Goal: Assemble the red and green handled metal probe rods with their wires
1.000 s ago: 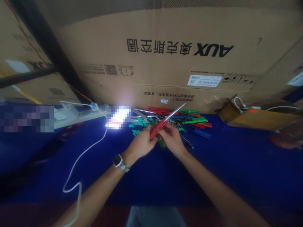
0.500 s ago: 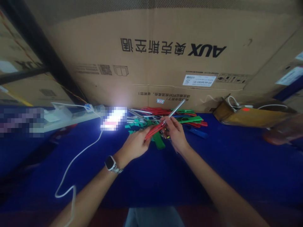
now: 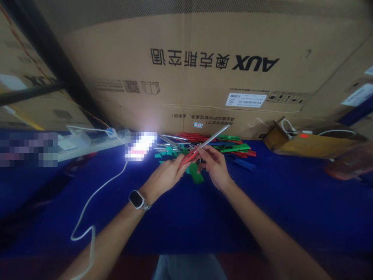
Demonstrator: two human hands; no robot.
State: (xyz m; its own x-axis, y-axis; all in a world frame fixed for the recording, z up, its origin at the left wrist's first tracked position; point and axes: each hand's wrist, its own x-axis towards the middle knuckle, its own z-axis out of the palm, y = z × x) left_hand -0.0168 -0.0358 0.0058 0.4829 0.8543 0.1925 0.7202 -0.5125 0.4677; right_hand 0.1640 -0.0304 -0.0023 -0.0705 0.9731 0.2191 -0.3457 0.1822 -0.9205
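Observation:
My left hand (image 3: 165,177), with a watch on its wrist, is wrapped round the red part (image 3: 189,156) of a slim piece with a silvery metal rod (image 3: 216,134). The rod slants up and to the right. My right hand (image 3: 217,166) has its fingers closed at the lower end of the rod, beside the red part. Something small, dark and white shows under these fingers, too unclear to name. A green strip (image 3: 197,175) hangs or lies below the hands. Behind them is a pile of red strips (image 3: 201,137), green strips (image 3: 243,147) and metal rods (image 3: 175,137).
A large cardboard box (image 3: 186,85) stands behind the blue table surface (image 3: 186,221). To the left, a bright blurred-out screen (image 3: 141,146) has a white cable (image 3: 84,214) trailing forward. A brown parcel (image 3: 317,146) with cables lies at right, near a blurred reddish object (image 3: 346,163).
The red piece and its rod have shifted slightly, and the rod's tip has moved a little to the right. The right fingers have moved slightly down and left along it.

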